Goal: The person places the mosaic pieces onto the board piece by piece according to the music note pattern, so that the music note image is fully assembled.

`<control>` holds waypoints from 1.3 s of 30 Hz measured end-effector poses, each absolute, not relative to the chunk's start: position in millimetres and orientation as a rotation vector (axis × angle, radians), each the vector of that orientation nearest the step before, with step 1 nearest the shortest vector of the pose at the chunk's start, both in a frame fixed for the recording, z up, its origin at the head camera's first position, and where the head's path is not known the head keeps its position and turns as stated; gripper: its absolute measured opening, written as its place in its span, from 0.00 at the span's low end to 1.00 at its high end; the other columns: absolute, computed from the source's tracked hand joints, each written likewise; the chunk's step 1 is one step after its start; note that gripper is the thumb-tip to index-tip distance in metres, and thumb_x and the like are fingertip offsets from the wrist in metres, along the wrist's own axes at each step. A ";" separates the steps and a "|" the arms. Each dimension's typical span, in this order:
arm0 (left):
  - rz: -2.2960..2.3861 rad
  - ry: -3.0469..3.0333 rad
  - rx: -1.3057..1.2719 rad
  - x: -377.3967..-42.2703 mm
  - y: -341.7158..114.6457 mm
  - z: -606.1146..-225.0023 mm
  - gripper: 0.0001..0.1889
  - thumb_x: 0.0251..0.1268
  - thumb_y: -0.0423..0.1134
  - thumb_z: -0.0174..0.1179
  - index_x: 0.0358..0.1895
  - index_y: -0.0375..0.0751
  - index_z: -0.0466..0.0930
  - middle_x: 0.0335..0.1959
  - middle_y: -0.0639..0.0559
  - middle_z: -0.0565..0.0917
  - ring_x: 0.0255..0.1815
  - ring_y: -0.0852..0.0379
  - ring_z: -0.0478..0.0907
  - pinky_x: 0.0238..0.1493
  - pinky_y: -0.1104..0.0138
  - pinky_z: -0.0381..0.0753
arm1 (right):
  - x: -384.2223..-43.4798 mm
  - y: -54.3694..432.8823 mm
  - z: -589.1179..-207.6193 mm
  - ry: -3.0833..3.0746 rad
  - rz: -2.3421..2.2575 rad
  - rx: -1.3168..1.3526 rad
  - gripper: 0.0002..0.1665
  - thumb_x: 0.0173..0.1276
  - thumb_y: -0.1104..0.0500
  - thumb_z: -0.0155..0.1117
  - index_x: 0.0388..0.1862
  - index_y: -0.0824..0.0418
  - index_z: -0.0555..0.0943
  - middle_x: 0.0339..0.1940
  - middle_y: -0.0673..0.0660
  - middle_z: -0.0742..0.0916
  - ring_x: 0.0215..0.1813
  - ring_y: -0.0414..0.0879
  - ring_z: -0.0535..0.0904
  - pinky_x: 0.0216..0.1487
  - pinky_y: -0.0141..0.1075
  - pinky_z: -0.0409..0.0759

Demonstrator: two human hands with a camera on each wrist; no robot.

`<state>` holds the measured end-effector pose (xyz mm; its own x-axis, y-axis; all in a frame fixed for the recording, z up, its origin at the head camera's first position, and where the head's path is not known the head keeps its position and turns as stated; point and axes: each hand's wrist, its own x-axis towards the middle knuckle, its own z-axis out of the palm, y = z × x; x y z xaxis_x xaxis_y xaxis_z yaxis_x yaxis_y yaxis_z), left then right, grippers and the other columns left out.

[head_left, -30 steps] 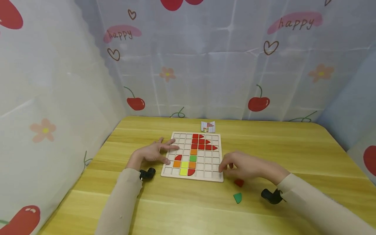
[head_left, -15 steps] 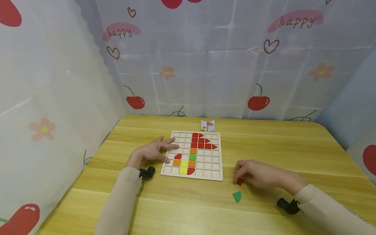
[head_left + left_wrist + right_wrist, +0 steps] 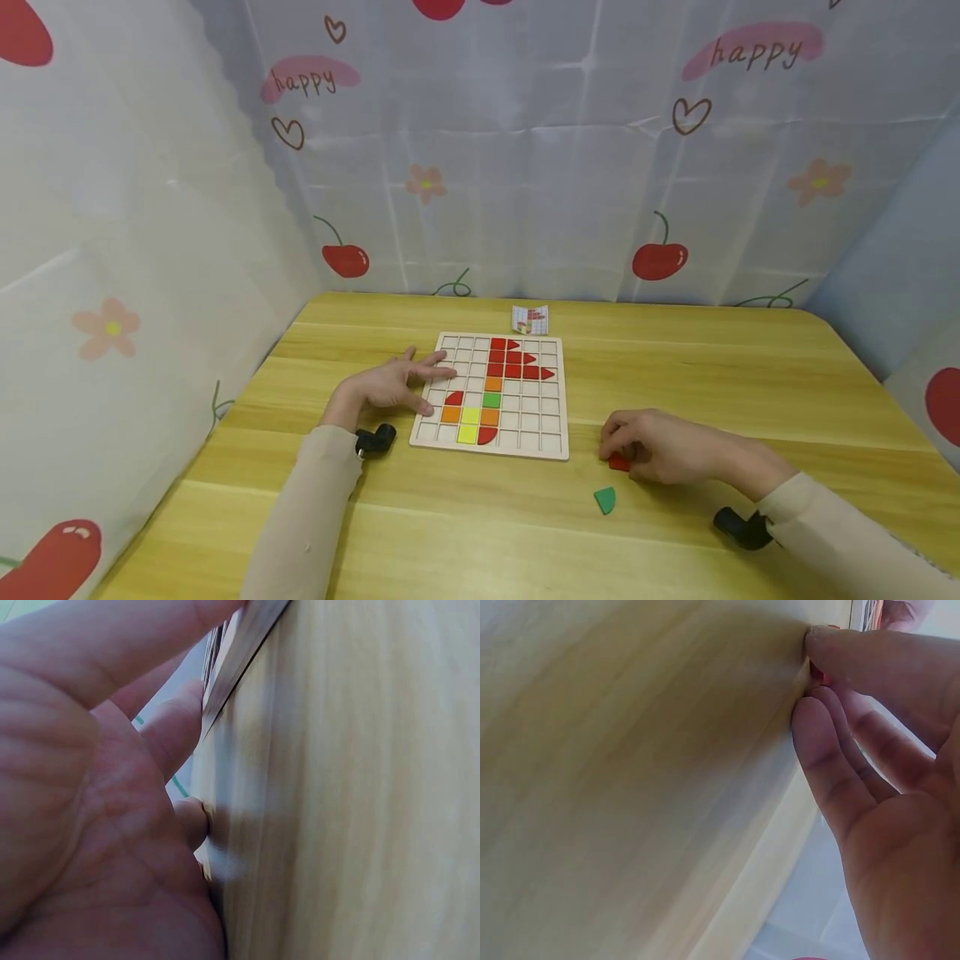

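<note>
A square wooden grid board [image 3: 525, 421] lies on the table, partly filled with red, orange, yellow and green flat pieces. My left hand [image 3: 386, 386] rests on its left edge with fingers and thumb spread; the left wrist view shows the palm [image 3: 112, 840] close up beside the board's side. To the right of the board, my right hand [image 3: 663, 447] has thumb and fingertips at a small red puzzle piece [image 3: 618, 462], pinching it at the tabletop. Fingers cover much of that piece; only a red sliver [image 3: 817, 673] shows in the right wrist view.
A green quarter-circle piece [image 3: 605, 500] lies on the table just in front of my right hand. Behind the board stands a small pattern card [image 3: 530, 320] with a coloured grid picture. A printed curtain [image 3: 517, 200] hangs beyond the table's back edge.
My right hand has moved from the board's right edge rightward to the red piece, which has turned and shifted slightly right. The left hand has stayed on the board.
</note>
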<state>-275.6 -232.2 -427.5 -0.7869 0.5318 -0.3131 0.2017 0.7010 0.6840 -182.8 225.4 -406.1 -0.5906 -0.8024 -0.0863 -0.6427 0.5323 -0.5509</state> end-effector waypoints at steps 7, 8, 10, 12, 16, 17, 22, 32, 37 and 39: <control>0.900 2.406 0.567 -273.9 -231.3 -426.1 0.37 0.60 0.45 0.74 0.73 0.69 0.73 0.86 0.66 0.46 0.86 0.41 0.19 0.75 0.28 0.23 | -182.0 223.4 -408.3 2.484 -0.648 -1.190 0.18 0.64 0.70 0.71 0.44 0.47 0.88 0.45 0.43 0.83 0.39 0.32 0.74 0.38 0.27 0.78; 0.902 2.406 0.571 -273.8 -231.1 -426.1 0.37 0.60 0.44 0.74 0.73 0.69 0.73 0.86 0.66 0.46 0.86 0.41 0.19 0.75 0.28 0.23 | -181.9 223.1 -408.5 2.490 -0.645 -1.191 0.18 0.64 0.70 0.71 0.44 0.47 0.88 0.44 0.43 0.82 0.38 0.32 0.74 0.38 0.27 0.78; 0.901 2.407 0.569 -273.7 -230.9 -426.1 0.37 0.60 0.44 0.74 0.73 0.69 0.73 0.86 0.66 0.46 0.86 0.41 0.19 0.75 0.28 0.23 | -181.5 222.5 -409.0 2.501 -0.644 -1.196 0.18 0.63 0.71 0.70 0.43 0.48 0.88 0.42 0.43 0.82 0.37 0.32 0.73 0.36 0.27 0.77; 0.897 2.407 0.563 -273.3 -230.4 -425.7 0.37 0.60 0.44 0.74 0.73 0.69 0.73 0.86 0.66 0.46 0.86 0.41 0.19 0.75 0.28 0.23 | -181.0 222.1 -409.2 2.509 -0.653 -1.199 0.19 0.62 0.72 0.69 0.42 0.48 0.87 0.41 0.43 0.82 0.35 0.32 0.73 0.35 0.27 0.76; 0.886 2.409 0.563 -272.4 -229.1 -423.8 0.37 0.60 0.44 0.74 0.73 0.68 0.73 0.86 0.66 0.46 0.86 0.40 0.19 0.76 0.28 0.24 | -180.2 221.6 -409.3 2.515 -0.689 -1.174 0.20 0.59 0.73 0.69 0.41 0.48 0.86 0.38 0.43 0.81 0.34 0.33 0.73 0.34 0.27 0.76; 0.883 2.410 0.567 -272.3 -228.9 -423.3 0.37 0.60 0.44 0.74 0.74 0.68 0.73 0.86 0.65 0.46 0.86 0.40 0.19 0.76 0.28 0.24 | -180.2 221.5 -409.5 2.516 -0.695 -1.162 0.20 0.58 0.73 0.69 0.41 0.48 0.85 0.38 0.42 0.81 0.34 0.33 0.73 0.34 0.27 0.76; 0.881 2.410 0.588 -272.8 -229.4 -423.2 0.37 0.60 0.44 0.74 0.74 0.67 0.73 0.87 0.64 0.46 0.85 0.39 0.19 0.76 0.28 0.25 | -181.0 220.7 -410.9 2.522 -0.715 -1.118 0.19 0.57 0.71 0.69 0.39 0.46 0.84 0.36 0.42 0.81 0.34 0.34 0.73 0.34 0.28 0.76; 0.914 2.383 0.581 -273.4 -230.3 -424.9 0.37 0.59 0.44 0.75 0.73 0.67 0.73 0.86 0.64 0.46 0.85 0.40 0.18 0.75 0.28 0.23 | -184.4 217.6 -411.5 2.544 -0.813 -1.071 0.17 0.59 0.70 0.71 0.37 0.48 0.84 0.36 0.45 0.81 0.35 0.37 0.75 0.34 0.29 0.77; 0.910 2.391 0.585 -273.5 -230.8 -424.7 0.37 0.59 0.43 0.75 0.73 0.67 0.73 0.86 0.65 0.46 0.85 0.40 0.19 0.76 0.29 0.23 | -190.3 211.9 -410.6 2.568 -0.838 -1.075 0.16 0.59 0.71 0.70 0.37 0.49 0.83 0.36 0.45 0.81 0.35 0.38 0.75 0.34 0.29 0.77; 0.908 2.393 0.583 -273.0 -230.6 -423.7 0.37 0.59 0.43 0.75 0.73 0.66 0.73 0.86 0.65 0.46 0.85 0.40 0.19 0.76 0.28 0.24 | -192.7 209.6 -410.4 2.574 -0.837 -1.055 0.15 0.59 0.70 0.70 0.38 0.50 0.83 0.35 0.45 0.82 0.34 0.38 0.75 0.34 0.29 0.77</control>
